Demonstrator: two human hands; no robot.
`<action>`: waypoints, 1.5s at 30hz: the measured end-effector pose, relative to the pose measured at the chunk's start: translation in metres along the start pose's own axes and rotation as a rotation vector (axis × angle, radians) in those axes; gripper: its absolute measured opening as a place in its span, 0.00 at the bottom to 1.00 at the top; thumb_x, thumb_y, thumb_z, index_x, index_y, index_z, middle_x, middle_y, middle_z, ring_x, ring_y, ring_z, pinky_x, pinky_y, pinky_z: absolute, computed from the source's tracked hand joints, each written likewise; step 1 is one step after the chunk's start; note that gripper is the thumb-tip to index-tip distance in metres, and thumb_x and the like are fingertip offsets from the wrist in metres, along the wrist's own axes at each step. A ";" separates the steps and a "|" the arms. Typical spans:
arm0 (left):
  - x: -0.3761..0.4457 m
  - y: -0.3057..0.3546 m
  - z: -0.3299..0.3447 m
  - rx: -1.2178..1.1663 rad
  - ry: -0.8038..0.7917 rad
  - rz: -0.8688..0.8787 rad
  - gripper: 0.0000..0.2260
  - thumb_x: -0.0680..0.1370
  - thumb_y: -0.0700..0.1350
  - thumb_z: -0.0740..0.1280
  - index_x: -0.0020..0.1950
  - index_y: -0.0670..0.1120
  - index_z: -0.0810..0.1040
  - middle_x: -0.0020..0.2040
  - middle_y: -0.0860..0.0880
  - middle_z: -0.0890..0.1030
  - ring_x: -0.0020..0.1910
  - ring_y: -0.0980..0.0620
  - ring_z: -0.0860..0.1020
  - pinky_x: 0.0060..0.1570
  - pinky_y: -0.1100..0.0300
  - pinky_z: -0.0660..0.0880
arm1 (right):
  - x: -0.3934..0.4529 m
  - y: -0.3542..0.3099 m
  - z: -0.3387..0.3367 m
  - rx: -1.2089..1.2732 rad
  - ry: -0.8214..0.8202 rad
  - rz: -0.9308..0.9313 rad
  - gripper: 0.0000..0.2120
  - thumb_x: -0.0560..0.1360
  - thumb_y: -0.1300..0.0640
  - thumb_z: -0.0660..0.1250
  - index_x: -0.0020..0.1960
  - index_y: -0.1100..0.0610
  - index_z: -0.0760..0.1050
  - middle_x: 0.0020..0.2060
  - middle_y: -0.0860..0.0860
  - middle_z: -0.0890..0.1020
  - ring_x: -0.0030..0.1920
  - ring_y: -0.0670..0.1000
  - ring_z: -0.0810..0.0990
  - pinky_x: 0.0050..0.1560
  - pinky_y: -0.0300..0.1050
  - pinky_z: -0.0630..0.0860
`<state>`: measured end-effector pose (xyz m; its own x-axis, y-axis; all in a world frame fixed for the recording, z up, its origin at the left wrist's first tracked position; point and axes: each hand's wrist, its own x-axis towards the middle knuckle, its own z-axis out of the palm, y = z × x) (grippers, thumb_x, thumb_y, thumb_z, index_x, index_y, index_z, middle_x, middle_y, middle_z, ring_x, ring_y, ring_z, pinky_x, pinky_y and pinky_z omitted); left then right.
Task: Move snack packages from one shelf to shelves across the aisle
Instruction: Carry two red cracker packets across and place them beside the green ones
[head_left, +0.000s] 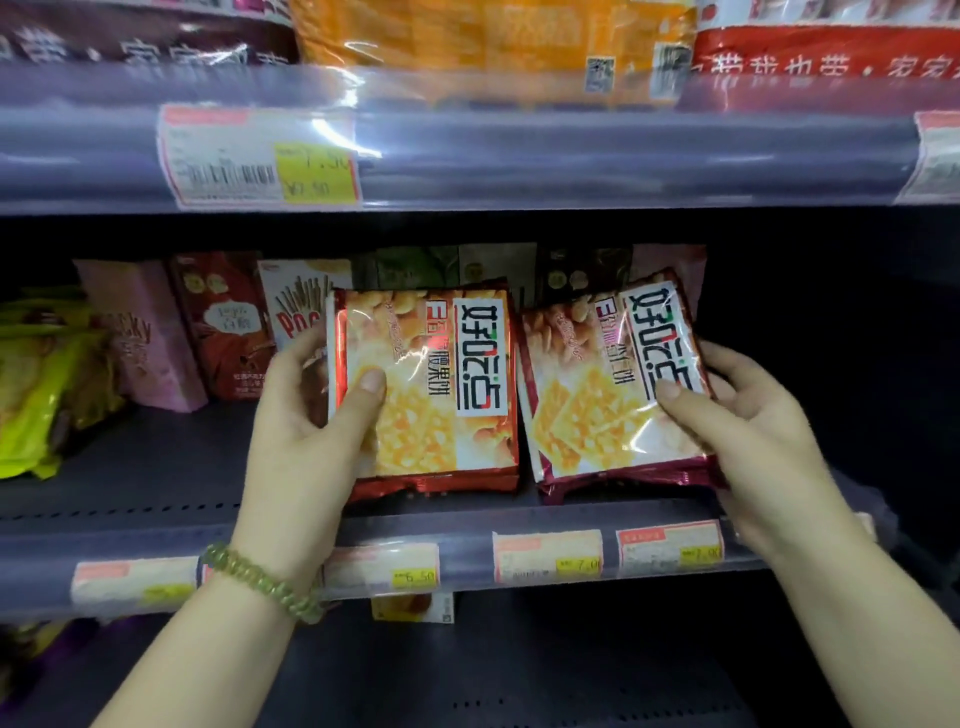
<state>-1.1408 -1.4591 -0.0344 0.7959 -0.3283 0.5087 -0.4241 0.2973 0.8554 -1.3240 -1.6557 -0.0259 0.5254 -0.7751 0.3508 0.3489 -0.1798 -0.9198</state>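
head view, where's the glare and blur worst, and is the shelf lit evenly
Head view: glare streaks the clear strip on the upper shelf; top-row packages are blurred; the two held packs are bright with sheen; the shelf's right side is dark.

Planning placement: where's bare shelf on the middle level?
Bare shelf between the green bags and the left hand, and the dark stretch right of the right hand. Crowded behind both packets, where boxes stand.
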 end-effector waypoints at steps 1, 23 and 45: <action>-0.001 0.001 -0.003 -0.012 0.029 0.003 0.19 0.77 0.45 0.68 0.67 0.53 0.70 0.61 0.52 0.79 0.58 0.52 0.80 0.54 0.49 0.79 | 0.000 -0.001 0.001 0.017 0.003 -0.004 0.15 0.73 0.65 0.67 0.57 0.53 0.74 0.48 0.49 0.86 0.48 0.49 0.85 0.44 0.41 0.82; -0.154 0.066 -0.164 0.212 0.753 0.036 0.17 0.77 0.44 0.67 0.66 0.50 0.72 0.60 0.48 0.80 0.59 0.48 0.80 0.55 0.44 0.77 | -0.074 -0.007 0.131 0.209 -0.701 0.062 0.15 0.64 0.56 0.71 0.51 0.52 0.78 0.46 0.51 0.87 0.43 0.52 0.86 0.39 0.47 0.82; -0.318 0.124 -0.545 0.224 1.348 -0.027 0.14 0.81 0.40 0.61 0.67 0.41 0.71 0.59 0.44 0.81 0.54 0.46 0.82 0.42 0.58 0.81 | -0.352 0.051 0.492 0.188 -1.248 0.261 0.12 0.71 0.66 0.70 0.53 0.55 0.78 0.43 0.51 0.87 0.41 0.49 0.86 0.41 0.40 0.81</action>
<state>-1.2105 -0.8290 -0.1434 0.5501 0.8273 0.1135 -0.3600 0.1123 0.9262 -1.1091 -1.0942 -0.1097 0.9248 0.3319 0.1858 0.1768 0.0574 -0.9826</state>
